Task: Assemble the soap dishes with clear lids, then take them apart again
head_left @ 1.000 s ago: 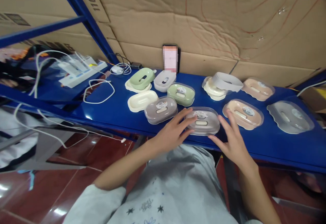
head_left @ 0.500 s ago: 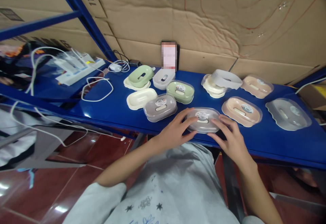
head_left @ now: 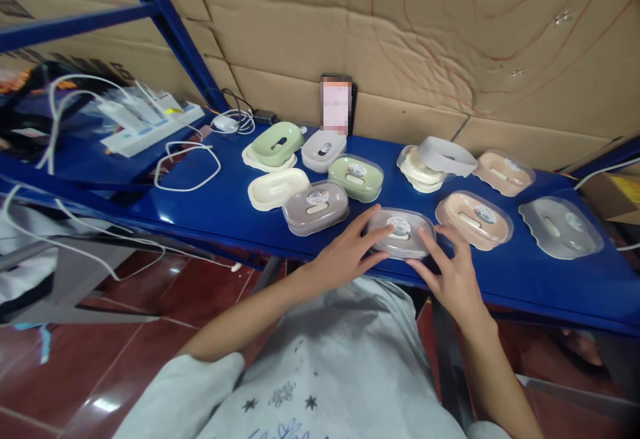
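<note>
Glossy plastic soap box (head_left: 400, 233), creased cardboard wall (head_left: 400, 46)

Right hand (head_left: 450, 272) is closing in from the right onto the grey soap box (head_left: 399, 232) at the near shelf edge; a second ago it was spread apart beside it, now its fingers are lying over the lid's right side. Left hand (head_left: 345, 252) is sliding its fingertips slightly further across the lid's left side.

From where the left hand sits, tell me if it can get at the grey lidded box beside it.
Probably yes. The left hand rests on the clear-lidded box, and the grey box stands just to its left on the shelf with nothing between them.
</note>
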Demonstrator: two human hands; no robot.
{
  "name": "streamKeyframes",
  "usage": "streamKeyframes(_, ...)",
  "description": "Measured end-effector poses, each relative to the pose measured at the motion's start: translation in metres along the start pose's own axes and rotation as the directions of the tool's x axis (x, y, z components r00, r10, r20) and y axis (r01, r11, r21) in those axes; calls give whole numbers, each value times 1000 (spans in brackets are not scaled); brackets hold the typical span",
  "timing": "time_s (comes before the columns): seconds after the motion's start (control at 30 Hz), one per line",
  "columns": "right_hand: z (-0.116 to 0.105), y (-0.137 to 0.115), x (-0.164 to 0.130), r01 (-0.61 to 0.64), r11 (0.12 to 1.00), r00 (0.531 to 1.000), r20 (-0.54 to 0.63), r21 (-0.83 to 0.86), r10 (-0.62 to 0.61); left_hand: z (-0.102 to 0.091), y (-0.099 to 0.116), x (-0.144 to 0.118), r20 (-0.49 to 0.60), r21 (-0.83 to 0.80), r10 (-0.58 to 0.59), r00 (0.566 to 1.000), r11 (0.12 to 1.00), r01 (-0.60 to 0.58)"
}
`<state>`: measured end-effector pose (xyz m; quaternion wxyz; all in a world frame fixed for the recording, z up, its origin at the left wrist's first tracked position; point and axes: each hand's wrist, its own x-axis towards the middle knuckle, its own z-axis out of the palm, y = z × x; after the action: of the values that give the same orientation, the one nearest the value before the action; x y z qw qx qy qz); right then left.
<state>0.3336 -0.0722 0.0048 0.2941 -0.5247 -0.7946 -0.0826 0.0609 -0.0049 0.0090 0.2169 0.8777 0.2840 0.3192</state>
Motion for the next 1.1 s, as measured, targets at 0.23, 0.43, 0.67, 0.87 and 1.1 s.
streamKeyframes(0.23, -15, 7, 15, 100, 989, 988, 108, 113, -112, 1, 2, -4, -25, -41, -43, 999, 998, 42)
streamKeyframes(0.43, -59, 26, 111, 38, 992, 991, -120, -121, -53, 3, 5, -10, -222, -107, -7, 975, 994, -17)
streamKeyframes(0.67, 1, 52, 290, -24, 976, 928, 359, -214, 102, 0, 3, -12, -115, -45, -8, 993, 999, 3)
streamKeyframes(0.87, 57, 56, 322, -30, 989, 871, 482, -147, 98, -4, 5, -12, -87, 15, 20, 996, 1000, -19)
streamKeyframes(1.1, 2, 85, 264, -8, 962, 940, 327, -273, 101, -4, 5, -12, -59, 31, 28, 998, 999, -27)
